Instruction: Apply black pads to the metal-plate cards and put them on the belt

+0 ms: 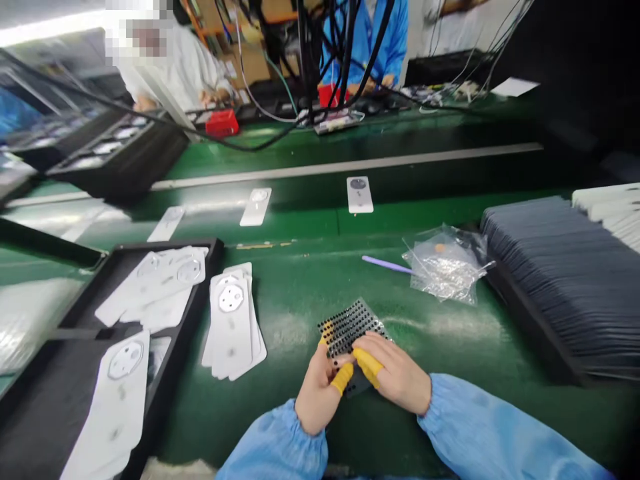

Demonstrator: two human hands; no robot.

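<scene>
A clear sheet of small black round pads [350, 323] is in my left hand [320, 390], with the thumb in front and fingers behind. Yellow finger cots cover some of my fingertips. My right hand [395, 373] is closed at the near right part of the same sheet, its fingertips pressed against it. Whether a single pad is between those fingertips is hidden. Part of the sheet shows below the hands, over the green bench. To the left lies a small stack of white plates [233, 327], the top one bearing a round, socket-like outline.
A black tray [215, 267] at left holds more white plates. White plates [360, 195] lie spaced along the green belt. At right are a purple stick [387, 265], clear plastic bags [447, 263] and a bin of dark sheets [555, 287]. People work across the bench beyond hanging cables.
</scene>
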